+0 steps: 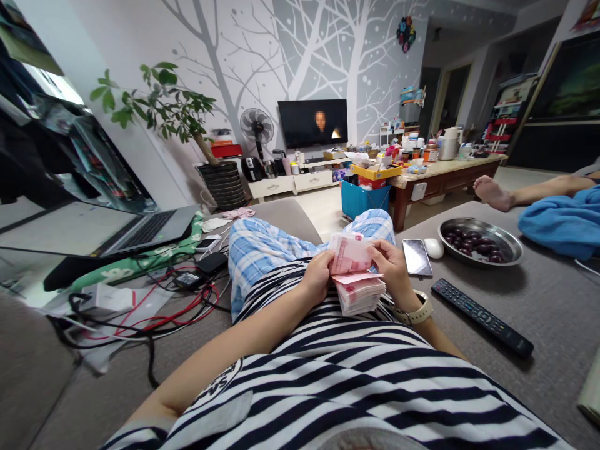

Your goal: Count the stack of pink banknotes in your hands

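I lie back on a grey sofa in a striped shirt and blue plaid trousers. Both hands hold a thick stack of pink banknotes (359,289) over my lap. My left hand (317,275) grips the stack's left side. My right hand (394,265), with a pale watch at the wrist, holds the right side and lifts the top notes (349,255) upright, fanned away from the rest.
A phone (417,257), a white mouse (434,248), a black remote (482,317) and a metal bowl of dark fruit (480,239) lie to my right. Another person's bare foot (492,192) rests beyond. At left sit a laptop (140,232) and tangled cables (154,312).
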`<state>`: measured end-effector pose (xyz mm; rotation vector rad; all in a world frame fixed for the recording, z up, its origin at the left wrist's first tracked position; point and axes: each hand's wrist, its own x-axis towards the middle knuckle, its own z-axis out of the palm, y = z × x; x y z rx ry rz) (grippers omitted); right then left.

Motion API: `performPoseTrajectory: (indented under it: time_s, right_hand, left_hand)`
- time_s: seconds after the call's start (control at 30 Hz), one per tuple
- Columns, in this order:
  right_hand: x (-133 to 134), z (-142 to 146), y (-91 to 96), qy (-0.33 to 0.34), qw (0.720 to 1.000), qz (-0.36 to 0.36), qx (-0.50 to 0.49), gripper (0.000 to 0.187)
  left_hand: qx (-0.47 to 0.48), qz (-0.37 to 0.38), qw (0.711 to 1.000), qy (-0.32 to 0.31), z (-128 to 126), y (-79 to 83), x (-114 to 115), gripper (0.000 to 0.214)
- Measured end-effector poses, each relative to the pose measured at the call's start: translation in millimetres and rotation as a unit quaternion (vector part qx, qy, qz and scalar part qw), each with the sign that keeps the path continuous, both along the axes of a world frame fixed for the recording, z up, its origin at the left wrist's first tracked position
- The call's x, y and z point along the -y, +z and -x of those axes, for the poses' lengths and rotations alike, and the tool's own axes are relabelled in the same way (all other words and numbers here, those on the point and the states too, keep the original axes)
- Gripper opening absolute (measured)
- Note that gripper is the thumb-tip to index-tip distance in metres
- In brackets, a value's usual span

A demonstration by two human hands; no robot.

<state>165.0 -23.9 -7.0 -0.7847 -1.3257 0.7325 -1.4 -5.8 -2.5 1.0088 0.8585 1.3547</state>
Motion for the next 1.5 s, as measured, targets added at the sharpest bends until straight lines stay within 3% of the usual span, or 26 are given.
performPoseTrajectory:
  time_s: [0.5, 0.9, 1.5]
  right_hand:
    - [1.6, -2.3, -2.6, -0.016, 1.000, -0.010, 0.011, 0.035]
    - [-0.3, -3.2, -5.9, -0.005, 1.000, -0.015, -0.001, 0.033]
    - [5.5, -1.2, 3.0, 0.014, 0.999, 0.017, -0.033, 0.037]
  left_hand:
    - [0.008, 0.012, 1.000, 0.003, -1.0, 4.1, 1.6, 0.012]
    - [0.008, -0.002, 1.000, 0.002, -1.6, 5.5, 1.5, 0.015]
    - [0.002, -0.010, 1.000, -0.012, -0.8, 4.7, -1.7, 0.015]
